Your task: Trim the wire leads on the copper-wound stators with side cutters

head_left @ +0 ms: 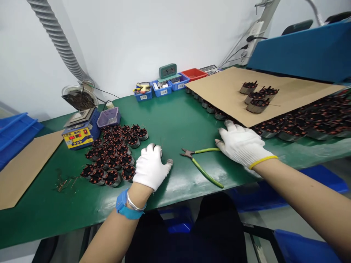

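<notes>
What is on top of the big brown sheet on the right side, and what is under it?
On top of the brown sheet stand four coil parts. Similar parts show along its left and near edges; anything under its middle is covered.

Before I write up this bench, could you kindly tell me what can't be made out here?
In the head view:
- Anything under the left hand: hidden by its glove.
- The far tip of the pliers' upper handle: behind the right hand.
- Readings on the yellow-fronted unit: too small.
- The blue panel's far end: cut off by the right edge.
</notes>
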`<state>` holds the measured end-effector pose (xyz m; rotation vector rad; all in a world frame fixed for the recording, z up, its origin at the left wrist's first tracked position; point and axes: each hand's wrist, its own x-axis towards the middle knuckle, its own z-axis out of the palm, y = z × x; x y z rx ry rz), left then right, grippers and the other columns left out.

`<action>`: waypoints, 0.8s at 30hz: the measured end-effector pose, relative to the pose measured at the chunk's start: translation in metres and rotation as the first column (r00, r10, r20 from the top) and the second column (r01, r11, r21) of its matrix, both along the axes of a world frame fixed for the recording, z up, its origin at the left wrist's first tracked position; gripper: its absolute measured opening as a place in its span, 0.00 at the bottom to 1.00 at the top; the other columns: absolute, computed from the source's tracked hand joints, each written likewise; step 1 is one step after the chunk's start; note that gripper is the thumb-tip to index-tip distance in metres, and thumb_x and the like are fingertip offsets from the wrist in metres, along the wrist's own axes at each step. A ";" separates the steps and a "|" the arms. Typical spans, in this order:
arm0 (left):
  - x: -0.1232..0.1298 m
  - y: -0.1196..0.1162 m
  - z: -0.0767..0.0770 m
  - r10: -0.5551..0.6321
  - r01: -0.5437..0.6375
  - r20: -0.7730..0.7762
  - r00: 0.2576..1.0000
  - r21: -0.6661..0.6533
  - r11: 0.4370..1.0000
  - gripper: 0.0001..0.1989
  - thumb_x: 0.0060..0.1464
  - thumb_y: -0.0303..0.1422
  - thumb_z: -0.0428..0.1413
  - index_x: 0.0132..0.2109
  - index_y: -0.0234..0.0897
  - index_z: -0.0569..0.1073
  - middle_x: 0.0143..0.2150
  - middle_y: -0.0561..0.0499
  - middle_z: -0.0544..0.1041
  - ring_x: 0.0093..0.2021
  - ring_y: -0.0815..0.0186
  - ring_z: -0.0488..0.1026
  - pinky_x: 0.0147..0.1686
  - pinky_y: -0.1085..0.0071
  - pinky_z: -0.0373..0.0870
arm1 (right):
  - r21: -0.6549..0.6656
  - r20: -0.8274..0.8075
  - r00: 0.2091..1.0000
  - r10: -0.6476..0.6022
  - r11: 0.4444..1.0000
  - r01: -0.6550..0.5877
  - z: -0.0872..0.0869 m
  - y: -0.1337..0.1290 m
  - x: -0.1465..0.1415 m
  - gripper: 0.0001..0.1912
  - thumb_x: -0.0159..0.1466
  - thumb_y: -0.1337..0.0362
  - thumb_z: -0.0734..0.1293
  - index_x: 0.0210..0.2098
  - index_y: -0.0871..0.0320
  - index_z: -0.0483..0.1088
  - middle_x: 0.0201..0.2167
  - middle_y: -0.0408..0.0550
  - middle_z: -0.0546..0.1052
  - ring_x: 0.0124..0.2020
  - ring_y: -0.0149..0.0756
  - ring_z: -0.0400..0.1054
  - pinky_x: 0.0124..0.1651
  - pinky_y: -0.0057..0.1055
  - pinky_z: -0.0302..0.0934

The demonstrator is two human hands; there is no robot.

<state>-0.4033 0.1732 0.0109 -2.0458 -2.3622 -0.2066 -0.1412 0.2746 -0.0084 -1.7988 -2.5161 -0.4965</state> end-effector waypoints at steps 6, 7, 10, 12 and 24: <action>0.007 -0.003 -0.005 -0.125 0.125 0.013 0.992 0.014 0.992 0.20 0.61 0.36 0.58 0.59 0.39 0.70 0.63 0.41 0.71 0.53 0.51 0.76 0.48 0.59 0.75 | -0.078 -0.287 0.789 0.543 0.808 -0.584 0.003 -0.052 -0.027 0.20 0.68 0.54 0.62 0.51 0.59 0.75 0.54 0.58 0.78 0.49 0.49 0.74 0.49 0.42 0.68; 0.008 -0.003 -0.005 -0.134 0.134 0.042 0.990 -0.002 0.991 0.22 0.60 0.37 0.58 0.60 0.39 0.69 0.62 0.42 0.71 0.52 0.51 0.77 0.49 0.59 0.75 | -0.090 -0.296 0.748 0.594 0.762 -0.641 0.001 -0.058 -0.031 0.19 0.66 0.55 0.64 0.51 0.59 0.76 0.56 0.58 0.77 0.51 0.50 0.73 0.51 0.43 0.68; 0.009 -0.003 -0.004 -0.151 0.163 0.140 0.978 -0.076 0.984 0.21 0.59 0.41 0.59 0.57 0.42 0.70 0.57 0.46 0.77 0.49 0.52 0.79 0.48 0.60 0.75 | -0.100 -0.245 0.747 0.618 0.750 -0.654 -0.008 -0.060 -0.029 0.19 0.64 0.61 0.63 0.51 0.60 0.76 0.59 0.59 0.75 0.53 0.53 0.73 0.51 0.46 0.70; 0.009 -0.003 -0.002 -0.194 0.219 0.198 0.961 -0.113 0.969 0.20 0.57 0.44 0.60 0.54 0.43 0.71 0.52 0.49 0.79 0.48 0.53 0.79 0.46 0.62 0.76 | -0.083 -0.210 0.796 0.568 0.801 -0.594 -0.015 -0.052 -0.022 0.19 0.64 0.61 0.61 0.49 0.61 0.77 0.58 0.62 0.76 0.50 0.57 0.74 0.48 0.51 0.71; 0.013 -0.006 -0.004 -0.284 0.338 0.283 0.916 -0.167 0.926 0.23 0.54 0.49 0.61 0.51 0.41 0.70 0.47 0.48 0.77 0.45 0.53 0.80 0.42 0.63 0.76 | -0.508 -0.593 0.803 0.058 0.747 -0.429 -0.015 -0.050 -0.025 0.30 0.57 0.45 0.69 0.56 0.50 0.74 0.48 0.54 0.82 0.45 0.59 0.78 0.41 0.53 0.76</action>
